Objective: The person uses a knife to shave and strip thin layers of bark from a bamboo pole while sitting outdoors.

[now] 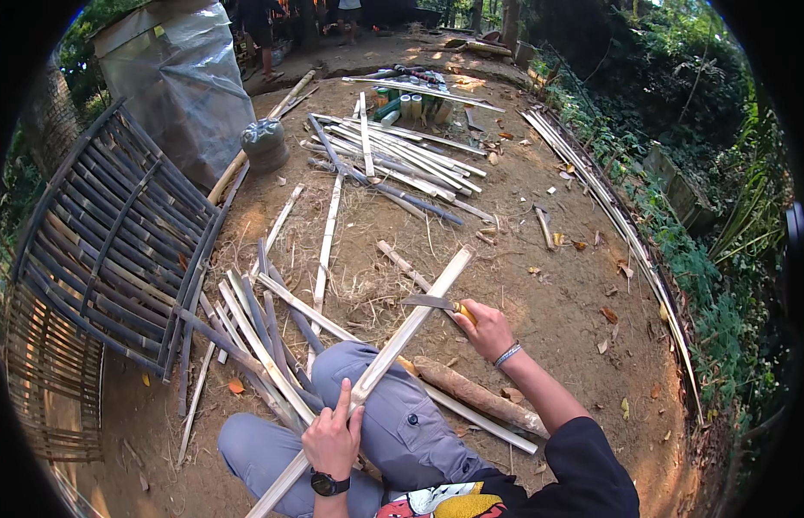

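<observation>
A long pale split bamboo strip [406, 336] slants across my raised knee, its far end up and to the right. Near its lower part my left hand [331, 440] is closed around it, the index finger stretched along the strip. My right hand [486, 331] grips the yellowish handle of a knife [430, 301]. The dark blade lies across the strip's upper part, pointing left. Under the strip, a thin bamboo piece [405, 266] and a thick brown log [480, 395] rest on the ground beyond and beside my leg.
Several bamboo strips [262, 332] lie left of my knees. Further off is a pile of split strips [402, 155]. A dark bamboo rack [117, 233] leans at left, near a filled plastic bag [264, 145]. A hammer-like tool [544, 228] and long poles [626, 233] lie at right.
</observation>
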`<action>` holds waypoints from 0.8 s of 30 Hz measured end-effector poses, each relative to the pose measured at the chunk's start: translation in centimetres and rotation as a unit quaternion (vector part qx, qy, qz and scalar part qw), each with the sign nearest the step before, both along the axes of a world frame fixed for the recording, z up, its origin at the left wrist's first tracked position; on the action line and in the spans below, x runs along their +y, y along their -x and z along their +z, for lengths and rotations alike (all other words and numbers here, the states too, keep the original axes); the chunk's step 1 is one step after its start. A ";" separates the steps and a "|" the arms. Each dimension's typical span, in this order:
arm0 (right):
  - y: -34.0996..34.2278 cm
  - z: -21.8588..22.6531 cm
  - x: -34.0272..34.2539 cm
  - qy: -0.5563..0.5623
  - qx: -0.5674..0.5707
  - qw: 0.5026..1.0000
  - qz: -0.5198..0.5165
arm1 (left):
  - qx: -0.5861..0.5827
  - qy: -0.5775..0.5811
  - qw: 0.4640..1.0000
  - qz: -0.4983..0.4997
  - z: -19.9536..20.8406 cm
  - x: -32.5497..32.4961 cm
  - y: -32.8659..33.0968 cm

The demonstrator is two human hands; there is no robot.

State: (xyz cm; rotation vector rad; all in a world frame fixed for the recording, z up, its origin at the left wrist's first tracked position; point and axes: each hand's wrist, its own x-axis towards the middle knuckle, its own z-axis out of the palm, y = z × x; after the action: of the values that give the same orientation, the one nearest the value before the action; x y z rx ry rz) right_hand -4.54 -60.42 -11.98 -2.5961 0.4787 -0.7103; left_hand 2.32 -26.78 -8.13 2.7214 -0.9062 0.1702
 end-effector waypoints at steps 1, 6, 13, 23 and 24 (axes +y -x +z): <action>0.0 0.3 -1.0 -0.014 0.043 0.999 -0.011 | 0.007 0.008 1.000 -0.002 -0.1 0.0 0.1; -1.2 -0.5 0.4 -0.058 -0.013 0.997 -0.041 | 0.017 0.004 1.000 0.011 -0.2 -0.8 0.3; -0.2 -0.4 -0.6 -0.179 0.028 0.981 -0.064 | -0.004 -0.006 1.000 0.011 -0.2 -0.2 0.0; -1.2 1.0 -7.4 -0.602 -0.150 0.784 -0.020 | 0.008 0.015 1.000 -0.004 0.0 -0.7 0.2; -2.1 1.1 -7.0 -0.608 -0.155 0.778 -0.029 | 0.008 0.016 1.000 -0.003 0.0 -0.7 0.1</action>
State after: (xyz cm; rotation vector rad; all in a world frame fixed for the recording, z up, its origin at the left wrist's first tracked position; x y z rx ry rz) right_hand -2.44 -67.38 -10.90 -1.2179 0.6217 -0.5343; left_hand 2.19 -27.43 -8.12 2.6854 -0.8996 0.1598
